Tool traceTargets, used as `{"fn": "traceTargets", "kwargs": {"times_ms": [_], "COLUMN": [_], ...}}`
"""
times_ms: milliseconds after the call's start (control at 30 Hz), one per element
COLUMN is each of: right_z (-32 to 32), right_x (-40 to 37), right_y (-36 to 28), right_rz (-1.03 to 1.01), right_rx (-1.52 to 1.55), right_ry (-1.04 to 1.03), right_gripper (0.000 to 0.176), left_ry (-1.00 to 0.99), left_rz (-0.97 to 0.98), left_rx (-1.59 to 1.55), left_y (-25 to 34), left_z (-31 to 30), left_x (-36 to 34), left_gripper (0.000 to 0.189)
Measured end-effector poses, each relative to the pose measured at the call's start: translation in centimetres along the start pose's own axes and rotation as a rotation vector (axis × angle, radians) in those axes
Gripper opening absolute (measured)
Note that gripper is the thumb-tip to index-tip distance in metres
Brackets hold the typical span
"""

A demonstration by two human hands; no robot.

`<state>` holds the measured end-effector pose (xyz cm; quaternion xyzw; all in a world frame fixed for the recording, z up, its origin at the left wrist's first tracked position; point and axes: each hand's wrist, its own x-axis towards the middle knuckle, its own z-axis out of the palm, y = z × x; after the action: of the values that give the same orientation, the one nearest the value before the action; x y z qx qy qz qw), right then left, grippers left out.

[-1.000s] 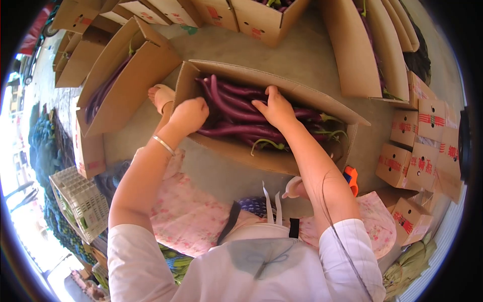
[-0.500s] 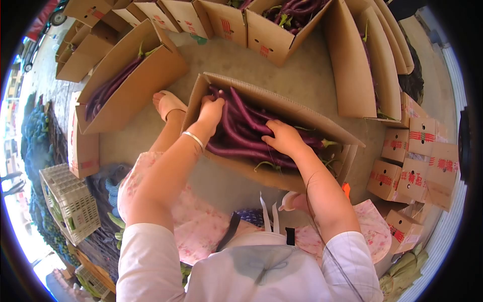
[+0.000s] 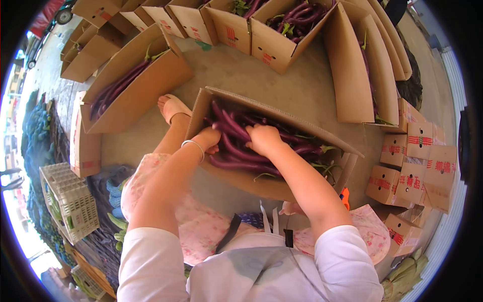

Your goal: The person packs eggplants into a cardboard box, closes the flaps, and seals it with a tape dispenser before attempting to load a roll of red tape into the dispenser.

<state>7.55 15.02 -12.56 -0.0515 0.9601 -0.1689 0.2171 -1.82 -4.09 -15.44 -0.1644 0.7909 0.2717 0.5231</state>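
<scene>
Long purple eggplants (image 3: 241, 160) lie lengthwise in an open cardboard box (image 3: 282, 108) in front of me, their green stems mostly toward the right end. At the box's left end, my left hand (image 3: 206, 139) is closed around the tip of an eggplant; its curled fingers are partly hidden. My right hand (image 3: 264, 139) is inside the box near the middle, with thumb and fingers closed on an eggplant (image 3: 235, 127) that slants up to the left. More eggplants lie beneath and beside both hands.
Open boxes of eggplants stand around, including one at the left (image 3: 136, 83), one at the back (image 3: 274, 48) and one at the right (image 3: 352, 75). Closed printed boxes (image 3: 415, 176) are stacked at the right. A pale plastic crate (image 3: 75, 206) sits at the left, near my foot (image 3: 173, 106).
My right hand has moved left along the eggplants and gripped one. My left hand has shifted down toward the near side, its fingers curling. The whole view has shifted slightly.
</scene>
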Motion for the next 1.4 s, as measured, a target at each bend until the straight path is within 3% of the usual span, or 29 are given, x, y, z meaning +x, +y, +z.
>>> {"fn": "traceTargets", "kwargs": {"times_ms": [100, 133, 167, 233, 300, 367, 400, 433, 500, 533, 600, 667, 733, 767, 800, 900, 933, 1000, 1033, 1067, 1167, 1267, 1333, 1400], "right_z": [1.0, 1.9, 2.4, 4.6, 3.7, 2.8, 1.8, 1.8, 0.5, 0.2, 0.3, 0.8, 1.6, 1.4, 1.7, -0.4, -1.1, -0.1, -0.5, 0.0, 1.5, 3.1, 4.2, 4.1], "right_x": [-1.2, -0.8, 0.2, 1.0, 0.5, -0.4, -1.1, -1.5, -2.2, -2.8, -3.4, -3.1, -2.2, -1.6, -1.1, -1.5, -2.1, -1.7, -1.4, -1.2, -0.4, -0.5, -1.1, -0.6], "right_y": [1.4, 1.3, 1.6, 1.7, 1.8, 2.4, 2.1, 2.0, 2.1, 2.0, 2.3, 3.3, 3.8, 3.5, 3.3, 1.7, 1.8, 4.3, 4.9, 4.9, 4.1, 3.8, 4.6, 4.6], "right_rz": [0.0, 0.103, 0.212, 0.181, 0.131, 0.032, 0.039, 0.02, 0.009, -0.008, -0.027, 0.017, 0.064, 0.107, 0.127, 0.079, 0.058, 0.13, 0.217, 0.229, 0.31, 0.151, 0.067, 0.106], "right_rx": [0.027, -0.014, -0.062, -0.155, -0.129, -0.03, -0.006, -0.022, -0.056, -0.029, 0.004, 0.0, -0.025, -0.04, -0.053, 0.078, 0.155, 0.199, 0.117, 0.055, -0.044, -0.121, -0.209, -0.181], "right_ry": [0.048, 0.104, 0.177, 0.284, 0.196, 0.189, 0.166, 0.219, 0.296, 0.36, 0.426, 0.421, 0.357, 0.285, 0.298, 0.06, -0.007, -0.016, -0.027, 0.184, 0.266, 0.318, 0.554, 0.503], "right_gripper": [0.047, 0.044, 0.042, 0.028, 0.033, 0.048, 0.046, 0.046, 0.047, 0.047, 0.047, 0.046, 0.04, 0.036, 0.031, 0.031, 0.031, 0.037, 0.039, 0.04, 0.042, 0.048, 0.053, 0.054], "left_ry": [0.002, -0.008, -0.003, 0.145, 0.065, -0.043, -0.143, -0.126, -0.026, -0.016, 0.281, 0.289, 0.075, -0.048, -0.078, -0.171, -0.065, 0.278, 0.302, 0.297, 0.248, 0.206, 0.272, 0.351], "left_rz": [0.144, 0.226, 0.423, 0.937, 0.63, 0.6, 0.561, 0.576, 0.803, 0.812, 0.918, 0.888, 0.893, 0.791, 0.809, 0.926, 0.935, 1.213, 1.184, 1.18, 0.858, 0.773, 0.781, 0.797], "left_rx": [0.246, 0.347, 0.6, 1.244, 1.11, 1.345, 1.398, 1.403, 1.487, 1.493, 1.502, 1.518, 1.526, 1.518, 1.418, 1.115, 1.062, 1.166, 1.191, 1.19, 1.312, 1.443, 1.551, 1.666], "left_y": [-0.2, -0.6, -0.3, 0.3, 2.4, 1.7, 1.4, 0.8, 1.4, 1.6, 2.0, 2.3, 1.7, 1.7, 1.0, -0.6, 0.2, 0.2, 0.6, 0.8, 1.8, 2.0, 2.0, 2.8], "left_z": [0.6, 0.6, 0.0, -0.5, -0.3, 0.1, 0.1, 0.2, -0.1, -0.2, -0.6, -0.3, 0.4, 0.8, 0.8, -1.2, -2.0, -2.1, -1.8, -1.6, -0.8, -0.5, 1.0, 1.4], "left_x": [0.8, 1.5, 1.3, -0.5, -8.0, -7.0, -6.7, -6.0, -5.3, -4.8, -5.3, -5.4, -5.7, -6.2, -6.1, -3.7, -5.8, -5.4, -5.0, -4.4, -3.1, -3.4, -5.0, -6.5], "left_gripper": [0.048, 0.047, 0.047, 0.048, 0.059, 0.054, 0.05, 0.05, 0.043, 0.043, 0.04, 0.039, 0.036, 0.037, 0.039, 0.038, 0.037, 0.027, 0.026, 0.026, 0.029, 0.025, 0.024, 0.023]}}
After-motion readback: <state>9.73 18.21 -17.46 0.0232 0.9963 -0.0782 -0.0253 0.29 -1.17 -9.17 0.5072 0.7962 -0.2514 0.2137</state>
